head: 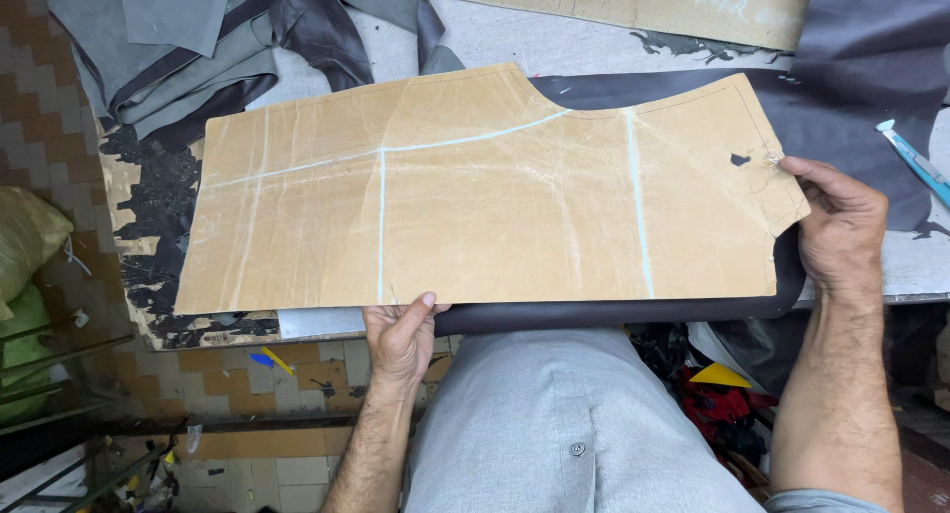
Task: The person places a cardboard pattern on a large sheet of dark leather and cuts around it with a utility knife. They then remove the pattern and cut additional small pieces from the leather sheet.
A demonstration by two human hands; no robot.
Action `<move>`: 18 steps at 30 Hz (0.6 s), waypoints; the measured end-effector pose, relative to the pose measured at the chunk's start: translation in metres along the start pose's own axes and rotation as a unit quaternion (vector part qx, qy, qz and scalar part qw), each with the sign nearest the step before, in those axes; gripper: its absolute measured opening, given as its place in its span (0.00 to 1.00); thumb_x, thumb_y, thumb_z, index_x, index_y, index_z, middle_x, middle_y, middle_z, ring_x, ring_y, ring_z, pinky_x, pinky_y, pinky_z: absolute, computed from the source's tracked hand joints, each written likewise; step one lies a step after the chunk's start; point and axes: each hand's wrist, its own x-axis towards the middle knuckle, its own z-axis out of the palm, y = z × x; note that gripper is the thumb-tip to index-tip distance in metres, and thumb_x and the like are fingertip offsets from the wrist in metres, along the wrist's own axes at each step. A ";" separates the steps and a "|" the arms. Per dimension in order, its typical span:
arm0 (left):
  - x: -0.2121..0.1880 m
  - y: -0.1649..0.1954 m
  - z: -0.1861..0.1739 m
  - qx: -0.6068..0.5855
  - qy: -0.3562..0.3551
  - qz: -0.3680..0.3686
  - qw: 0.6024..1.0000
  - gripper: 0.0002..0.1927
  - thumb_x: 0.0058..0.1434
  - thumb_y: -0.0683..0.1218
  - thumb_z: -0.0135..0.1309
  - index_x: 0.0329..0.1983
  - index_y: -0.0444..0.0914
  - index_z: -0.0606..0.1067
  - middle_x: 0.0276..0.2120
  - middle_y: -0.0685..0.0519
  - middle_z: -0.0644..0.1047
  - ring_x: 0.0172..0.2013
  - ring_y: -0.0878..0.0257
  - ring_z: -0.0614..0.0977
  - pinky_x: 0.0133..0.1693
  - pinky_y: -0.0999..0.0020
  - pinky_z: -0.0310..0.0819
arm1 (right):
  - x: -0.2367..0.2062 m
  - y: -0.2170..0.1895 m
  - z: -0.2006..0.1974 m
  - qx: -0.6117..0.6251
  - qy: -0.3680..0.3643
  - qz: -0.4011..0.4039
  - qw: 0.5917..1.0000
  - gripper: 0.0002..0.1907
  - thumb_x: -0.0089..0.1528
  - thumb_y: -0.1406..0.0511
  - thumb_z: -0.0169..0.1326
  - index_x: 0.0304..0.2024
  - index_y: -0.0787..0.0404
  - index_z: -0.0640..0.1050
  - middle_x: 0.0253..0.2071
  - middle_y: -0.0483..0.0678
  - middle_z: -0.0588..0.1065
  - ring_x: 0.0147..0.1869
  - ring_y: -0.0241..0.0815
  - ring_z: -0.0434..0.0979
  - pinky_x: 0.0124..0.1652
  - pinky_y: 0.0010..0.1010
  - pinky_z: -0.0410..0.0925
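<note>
Head view: 1 tan cardboard pattern (475,191) lies flat on 1 dark leather sheet (851,68) on the worktable (554,43). 2 hands are present. The left hand (401,340) pinches the pattern's near edge, thumb on top. The right hand (841,226) grips the pattern's right edge. 1 pile of grey leather scraps (188,48) lies beyond the far-left corner. 1 blue pen (915,162) lies right, apart.

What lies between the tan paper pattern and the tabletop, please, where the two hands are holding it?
In the head view, a dark leather sheet lies under the tan pattern, showing along its near edge between the left hand and right hand.
</note>
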 end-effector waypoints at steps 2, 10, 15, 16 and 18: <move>0.008 0.040 0.002 -0.013 0.005 0.005 1.000 0.18 0.61 0.28 0.51 0.55 0.28 0.73 0.39 0.41 0.82 0.39 0.56 0.87 0.43 0.60 0.87 | 0.006 -0.031 0.026 -0.069 -0.016 -0.024 0.997 0.20 0.64 0.85 0.53 0.54 0.65 0.80 0.57 0.53 0.78 0.63 0.40 0.78 0.64 0.27 0.73; 0.039 0.137 -0.020 -0.048 0.018 -0.005 0.999 0.22 0.61 0.29 0.51 0.60 0.26 0.69 0.42 0.39 0.81 0.41 0.55 0.86 0.43 0.61 0.86 | 0.022 -0.115 0.119 -0.142 0.017 -0.071 0.987 0.13 0.67 0.81 0.60 0.49 0.62 0.82 0.57 0.52 0.77 0.60 0.40 0.79 0.56 0.25 0.74; 0.075 0.193 -0.016 -0.049 0.024 0.000 0.999 0.22 0.61 0.31 0.52 0.60 0.27 0.68 0.44 0.41 0.81 0.43 0.55 0.86 0.45 0.60 0.86 | 0.056 -0.176 0.173 -0.079 0.029 -0.140 0.987 0.13 0.59 0.76 0.62 0.45 0.57 0.82 0.58 0.51 0.75 0.57 0.38 0.77 0.59 0.27 0.73; 0.082 0.202 -0.015 -0.045 0.028 0.002 0.999 0.22 0.61 0.31 0.52 0.60 0.27 0.68 0.44 0.41 0.81 0.43 0.56 0.86 0.45 0.60 0.85 | 0.062 -0.189 0.182 -0.070 0.032 -0.137 0.987 0.13 0.58 0.74 0.64 0.44 0.56 0.82 0.57 0.50 0.75 0.57 0.38 0.78 0.58 0.27 0.73; 0.094 0.225 -0.017 -0.053 0.009 0.001 0.999 0.24 0.62 0.31 0.51 0.62 0.25 0.66 0.46 0.38 0.80 0.46 0.52 0.85 0.49 0.56 0.85 | 0.074 -0.212 0.200 -0.077 0.035 -0.137 0.987 0.12 0.59 0.71 0.65 0.45 0.56 0.82 0.55 0.50 0.77 0.58 0.38 0.78 0.60 0.27 0.74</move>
